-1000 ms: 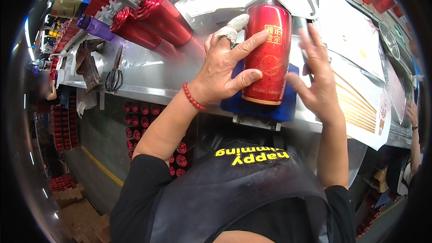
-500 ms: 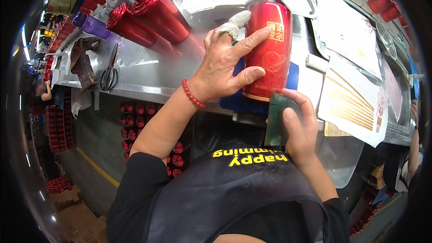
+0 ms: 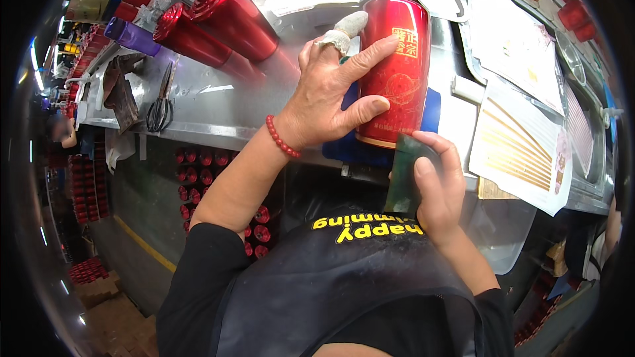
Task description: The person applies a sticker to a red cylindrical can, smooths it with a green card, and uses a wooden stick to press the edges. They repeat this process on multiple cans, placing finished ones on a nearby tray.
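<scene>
A glossy red bottle [image 3: 391, 102] with gold lettering and fine gold line drawing lies on its side on a blue pad [image 3: 431, 114], its base toward me. My left hand [image 3: 327, 92] steadies it, thumb and index finger spread across its front. White cots cover fingers of that hand, one of them resting at the bottle's left edge. In my right hand [image 3: 443, 185] is a thin, dark green rectangular scraper [image 3: 403, 178], pinched between thumb and fingers. The scraper's upper corner meets the lower right end of the bottle.
Two red bottles [image 3: 235, 23] stand on the metal bench [image 3: 218, 102] at left, near scissors [image 3: 161, 102] and a brown cloth [image 3: 120, 92]. To the right lie a sheet of gold strips [image 3: 512, 149], white sheets [image 3: 512, 46] and a clear bin [image 3: 499, 231] below the edge.
Both hands keep nearly the same hold. The scraper has shifted very slightly to the left at its lower end.
</scene>
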